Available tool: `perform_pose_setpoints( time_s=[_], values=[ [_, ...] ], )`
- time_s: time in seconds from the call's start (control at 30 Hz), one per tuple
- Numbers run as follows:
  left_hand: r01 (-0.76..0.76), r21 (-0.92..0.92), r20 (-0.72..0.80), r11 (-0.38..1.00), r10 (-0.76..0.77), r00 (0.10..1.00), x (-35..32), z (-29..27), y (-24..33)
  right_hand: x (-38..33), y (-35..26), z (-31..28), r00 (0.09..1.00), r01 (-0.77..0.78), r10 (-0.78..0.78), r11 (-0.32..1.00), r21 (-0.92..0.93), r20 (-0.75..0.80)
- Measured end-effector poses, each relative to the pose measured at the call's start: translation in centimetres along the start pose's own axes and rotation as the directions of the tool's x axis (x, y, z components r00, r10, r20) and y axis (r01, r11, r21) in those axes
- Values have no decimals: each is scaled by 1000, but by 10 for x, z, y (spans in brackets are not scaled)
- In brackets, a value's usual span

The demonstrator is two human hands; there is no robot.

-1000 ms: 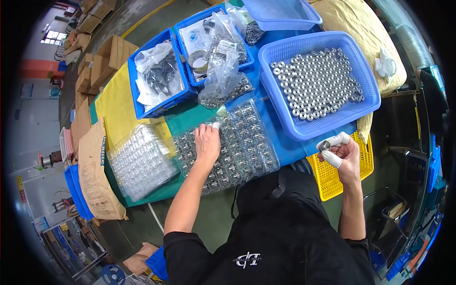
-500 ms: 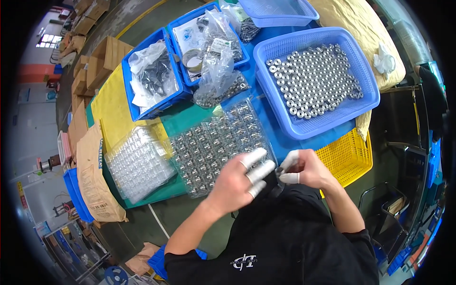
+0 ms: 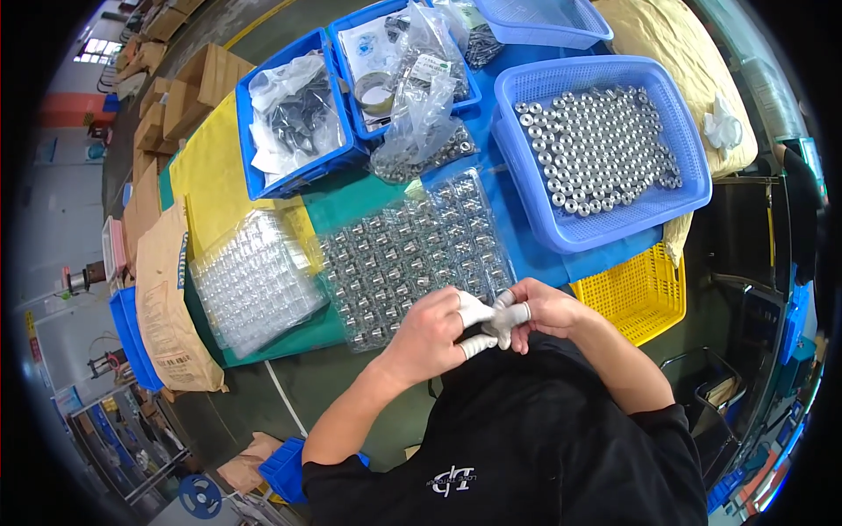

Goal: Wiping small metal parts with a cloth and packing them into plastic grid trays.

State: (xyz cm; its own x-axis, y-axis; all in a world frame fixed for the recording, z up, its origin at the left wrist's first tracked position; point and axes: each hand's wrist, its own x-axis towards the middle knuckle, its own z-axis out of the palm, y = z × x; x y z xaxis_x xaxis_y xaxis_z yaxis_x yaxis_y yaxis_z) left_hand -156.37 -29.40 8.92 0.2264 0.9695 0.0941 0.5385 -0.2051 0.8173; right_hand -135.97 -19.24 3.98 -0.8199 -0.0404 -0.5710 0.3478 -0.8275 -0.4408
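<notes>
My left hand (image 3: pixel 434 329) and my right hand (image 3: pixel 545 311) meet just above my lap at the near edge of the table, with white finger cots on several fingertips. Between the fingertips of both hands sits a small grey metal part (image 3: pixel 501 330); whether more parts lie in my right palm is hidden. Just beyond the hands lies a clear plastic blister tray (image 3: pixel 412 250) with metal parts in its pockets. Further right stands a blue mesh basket (image 3: pixel 526 197) holding several shiny metal rings.
A stack of empty clear trays (image 3: pixel 254 280) lies left of the filled one. Blue bins (image 3: pixel 263 180) with bagged parts and a bag of parts (image 3: pixel 421 140) stand at the back. A yellow basket (image 3: pixel 631 289) hangs below right; a brown paper sack (image 3: pixel 167 307) leans left.
My left hand has left the blister tray and come back toward me. My right hand has moved left to meet it, and their fingertips now touch.
</notes>
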Motion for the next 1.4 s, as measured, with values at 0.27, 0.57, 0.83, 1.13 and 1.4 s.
perform_pose_setpoints(
  time_s=[0.27, 0.57, 0.83, 1.13, 1.4],
  values=[
    [318, 397, -380, 861, -161, 911, 8, -31, -143, -4, -2, 18, 912, 172, -151, 985, 22, -382],
    [341, 581, -360, 739, -143, 922, 17, -18, -195, -38, 29, 0, 815, 349, -236, 929, 124, -530],
    [330, 679, -388, 656, -61, 920, 23, -8, -177, -45, 34, 6, 803, 369, -292, 928, 48, -519],
    [412, 539, -474, 735, -140, 870, 28, -16, -163, -87, -17, -6, 699, 342, -453, 891, -298, -554],
    [-25, 472, -335, 881, 205, 920, 130, 47, -5, -103, -58, -82, 133, -254, -967, 180, -950, -219]
  ],
)
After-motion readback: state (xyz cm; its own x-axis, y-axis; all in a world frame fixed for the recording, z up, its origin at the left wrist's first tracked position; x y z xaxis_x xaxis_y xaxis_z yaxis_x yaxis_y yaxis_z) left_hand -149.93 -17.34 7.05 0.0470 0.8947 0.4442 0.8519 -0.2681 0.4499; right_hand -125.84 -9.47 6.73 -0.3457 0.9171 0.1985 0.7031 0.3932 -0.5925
